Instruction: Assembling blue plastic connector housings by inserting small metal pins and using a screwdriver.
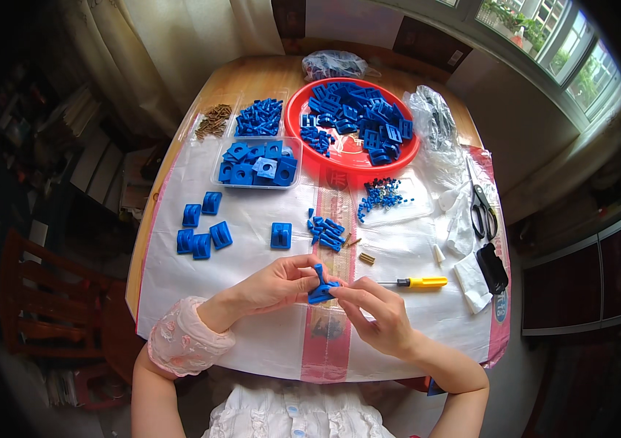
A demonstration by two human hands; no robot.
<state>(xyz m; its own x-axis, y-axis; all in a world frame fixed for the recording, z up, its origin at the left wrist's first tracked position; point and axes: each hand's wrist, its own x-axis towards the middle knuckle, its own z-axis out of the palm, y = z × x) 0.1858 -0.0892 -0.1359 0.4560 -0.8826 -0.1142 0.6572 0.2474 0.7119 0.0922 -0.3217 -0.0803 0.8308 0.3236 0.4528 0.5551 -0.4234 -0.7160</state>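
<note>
Near the table's front, my left hand (279, 283) and my right hand (377, 312) meet around a small blue plastic part (320, 295). A narrow blue piece stands up from its flat base, pinched by the left fingers. My right fingertips press on the base's right side; whether they also hold something small is hidden. Just beyond the hands lie a loose pile of slim blue plastic pieces (326, 232) and a few brass-coloured pins (367, 258). A yellow-handled screwdriver (427, 282) rests to the right, its shaft pointing toward my right hand. One blue block (281, 236) sits alone beyond my left hand.
Several blue blocks (193, 244) stand at left. Farther back are a clear tub of square blue plates (217, 175), trays of blue pieces (258, 117) and brass screws (213, 122), and a red basin (411, 157). Tiny blue bits (382, 197), scissors (483, 213) and a black case (493, 269) lie right.
</note>
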